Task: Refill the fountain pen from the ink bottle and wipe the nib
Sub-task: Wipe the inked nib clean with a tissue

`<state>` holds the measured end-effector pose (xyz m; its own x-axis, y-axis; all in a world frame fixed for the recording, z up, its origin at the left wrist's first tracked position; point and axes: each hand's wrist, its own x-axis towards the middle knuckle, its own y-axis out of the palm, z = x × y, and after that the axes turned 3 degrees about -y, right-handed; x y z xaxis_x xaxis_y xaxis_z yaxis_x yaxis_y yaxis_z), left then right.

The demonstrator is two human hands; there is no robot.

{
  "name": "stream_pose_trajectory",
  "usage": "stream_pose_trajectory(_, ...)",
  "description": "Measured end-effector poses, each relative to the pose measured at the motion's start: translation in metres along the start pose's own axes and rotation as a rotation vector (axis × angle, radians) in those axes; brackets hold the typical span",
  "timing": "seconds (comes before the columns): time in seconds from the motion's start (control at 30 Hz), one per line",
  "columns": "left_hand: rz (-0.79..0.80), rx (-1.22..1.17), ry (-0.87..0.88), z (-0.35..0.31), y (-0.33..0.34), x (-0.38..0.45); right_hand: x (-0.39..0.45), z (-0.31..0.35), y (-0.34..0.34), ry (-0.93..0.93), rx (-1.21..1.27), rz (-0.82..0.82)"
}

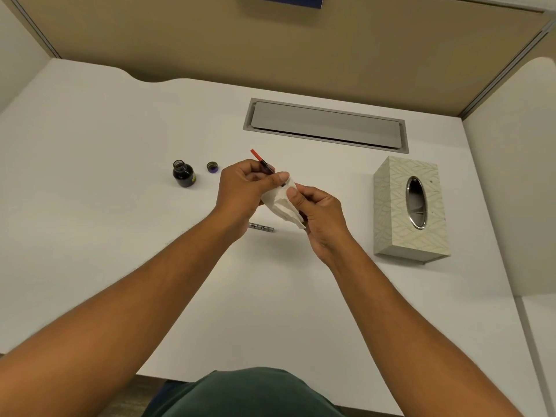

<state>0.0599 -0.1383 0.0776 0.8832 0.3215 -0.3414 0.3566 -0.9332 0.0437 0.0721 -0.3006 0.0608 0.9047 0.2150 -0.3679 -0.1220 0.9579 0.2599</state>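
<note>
A green garment (252,392) is seen at the near edge of the white worktop (90,176), and two bare forearms reach forward from it over the surface. A silver pen barrel (261,227) is laid flat on the worktop, nearer than the tissue and just below the left wrist.

Above it a crumpled white tissue (282,203) is held up off the worktop. It is pinched at its right side by the right hand (319,218), thumb and fingers closed on the paper. The left hand (243,188) is closed on the fountain pen (264,165), gripped between thumb and fingers just left of the tissue. The pen's lower end is pressed into the top of the tissue, so the nib is hidden by paper and thumb. Its red-tipped end is pointed up and away, beyond the tissue. The two hands are held close together, nearly touching at the tissue.

Well right of the tissue a patterned tissue box (410,209) is stood on the worktop, its oval metal opening turned upward. Left of the tissue and slightly farther, a small bottle cap (212,167) is laid by itself, and the open ink bottle (183,174), dark with ink, is stood upright just beyond that cap, farther left. Farther back than the tissue, a grey cable hatch (326,125) is set into the worktop, before a tan partition (270,49).
</note>
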Motion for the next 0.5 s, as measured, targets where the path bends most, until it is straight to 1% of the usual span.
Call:
stream_pose_trajectory(0.03,-0.005,-0.011,-0.003,0.000,-0.001,0.001,-0.001,0.001,-0.002,-0.007,-0.006,0.036)
stream_pose_trajectory(0.17,-0.021,-0.076,-0.005,-0.003,-0.004,0.003,-0.004,0.004,-0.014,0.002,-0.020,0.269)
stream_pose_trajectory(0.23,-0.018,-0.113,-0.010,-0.004,-0.006,0.003,-0.005,0.004,-0.019,0.033,-0.036,0.331)
stream_pose_trajectory(0.3,-0.016,-0.124,-0.017,-0.004,-0.007,0.003,-0.006,0.006,-0.021,0.065,-0.074,0.318)
stream_pose_trajectory(0.37,-0.005,-0.125,-0.022,-0.003,-0.007,0.003,-0.004,0.009,-0.021,0.069,-0.112,0.251)
stream_pose_trajectory(0.5,0.009,-0.066,-0.011,-0.001,-0.006,0.003,0.001,0.010,-0.025,0.025,-0.095,0.109)
